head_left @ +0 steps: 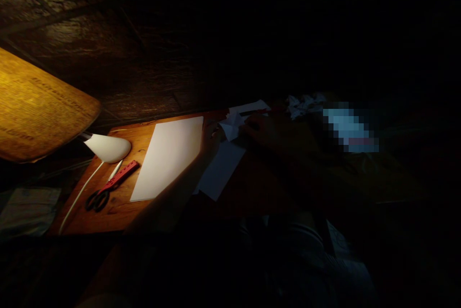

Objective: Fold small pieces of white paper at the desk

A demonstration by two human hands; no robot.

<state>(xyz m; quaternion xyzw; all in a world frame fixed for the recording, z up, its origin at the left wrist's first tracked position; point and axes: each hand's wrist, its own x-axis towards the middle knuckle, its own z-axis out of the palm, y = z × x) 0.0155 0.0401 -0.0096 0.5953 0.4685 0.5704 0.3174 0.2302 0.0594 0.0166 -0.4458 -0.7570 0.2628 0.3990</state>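
Lamplit wooden table [117, 217], dark wall [144, 68]

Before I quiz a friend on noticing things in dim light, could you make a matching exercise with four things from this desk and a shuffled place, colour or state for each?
1. folded paper
2. scissors
3. lampshade
4. large white sheet

A. lying flat, right of the lamp base in the picture
B. between the left hand and right hand
C. black at the handles
D. glowing yellow

Pairs: 1-B, 2-C, 3-D, 4-A
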